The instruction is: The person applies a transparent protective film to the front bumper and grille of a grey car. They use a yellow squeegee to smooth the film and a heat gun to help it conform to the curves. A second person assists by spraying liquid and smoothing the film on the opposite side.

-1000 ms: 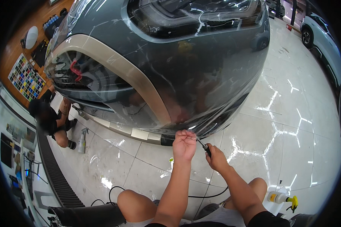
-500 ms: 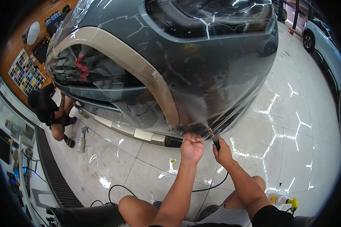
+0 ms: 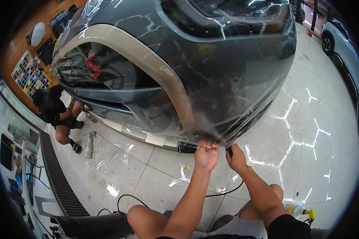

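Observation:
A dark grey car bumper [image 3: 235, 67] with a beige curved trim [image 3: 139, 47] is covered in loose clear film [image 3: 249, 113], wrinkled along the lower corner. My left hand [image 3: 206, 157] is closed on the film's bottom edge below that corner. Just right of it, my right hand [image 3: 237, 159] grips the black handle of a spray nozzle [image 3: 229, 149], its tip partly behind the film edge, where a pale mist shows. A black hose [image 3: 223, 194] runs on the floor below.
A co-worker [image 3: 52, 107] crouches at the left beside a spray bottle [image 3: 89, 145]. A yellow-topped bottle [image 3: 309, 215] stands by my right knee, a black roll [image 3: 91, 224] lies lower left. A light-blue car [image 3: 343, 59] is at right, a cluttered white desk [image 3: 24, 175] at left.
Both hands have shifted rightward in the picture, along with the bumper. The nozzle has come up to the film beside my left hand, and a spray mist has appeared.

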Available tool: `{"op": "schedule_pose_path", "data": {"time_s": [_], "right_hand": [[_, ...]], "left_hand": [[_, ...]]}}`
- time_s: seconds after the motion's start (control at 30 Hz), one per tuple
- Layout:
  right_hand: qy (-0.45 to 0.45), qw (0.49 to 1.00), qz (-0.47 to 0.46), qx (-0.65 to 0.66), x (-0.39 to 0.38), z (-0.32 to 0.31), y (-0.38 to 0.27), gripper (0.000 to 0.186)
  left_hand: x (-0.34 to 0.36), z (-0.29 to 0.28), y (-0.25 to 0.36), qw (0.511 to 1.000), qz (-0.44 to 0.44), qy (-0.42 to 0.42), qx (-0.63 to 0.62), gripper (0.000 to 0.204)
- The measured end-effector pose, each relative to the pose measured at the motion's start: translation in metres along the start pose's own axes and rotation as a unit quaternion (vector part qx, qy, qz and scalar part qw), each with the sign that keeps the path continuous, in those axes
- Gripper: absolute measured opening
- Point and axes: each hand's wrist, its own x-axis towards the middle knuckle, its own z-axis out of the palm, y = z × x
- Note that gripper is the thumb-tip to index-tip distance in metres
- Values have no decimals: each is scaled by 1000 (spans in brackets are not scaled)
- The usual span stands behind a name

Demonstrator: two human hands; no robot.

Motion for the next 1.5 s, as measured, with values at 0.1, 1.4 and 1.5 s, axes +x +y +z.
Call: {"op": "schedule_pose_path", "data": {"time_s": [0.1, 1.4, 1.5], "right_hand": [[25, 999, 34, 8, 1, -2, 4, 39], [-10, 994, 14, -111, -16, 10, 30, 50], [-32, 979, -62, -190, -21, 11, 52, 54]], "left_hand": [[-2, -2, -1, 1000, -10, 11, -6, 19], [-1, -17, -2, 999, -37, 4, -16, 21], [-4, -19, -1, 999, -26, 11, -17, 23]]}}
